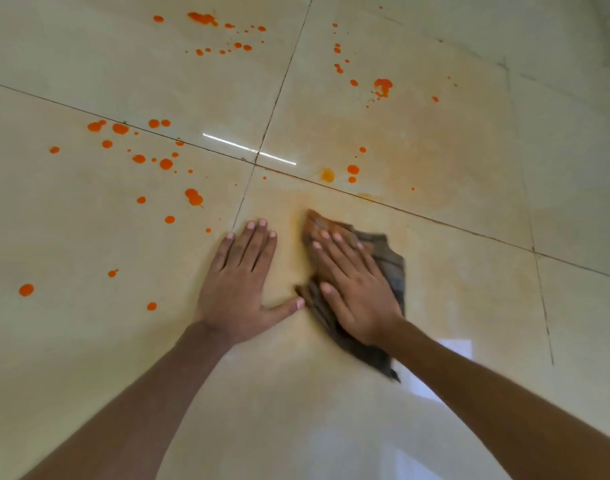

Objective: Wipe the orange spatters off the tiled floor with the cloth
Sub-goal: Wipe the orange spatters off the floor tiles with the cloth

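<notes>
Flat, right hand (357, 289) fingers (331, 249) press cloth (390, 258) — left hand (239, 285) splayed on floor (435, 306).

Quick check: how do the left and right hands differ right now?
The left hand lies on the bare tiled floor; the right hand presses on the cloth. The left hand points roughly straight ahead; the right hand slants toward the left. Both are flat, palms down, fingers straight.

You had two grips in view: one left grip (239, 289), one right grip (352, 289). One cloth (391, 258). Orange spatters (166, 164): several dozen, many too small for you to tally exactly.
</notes>
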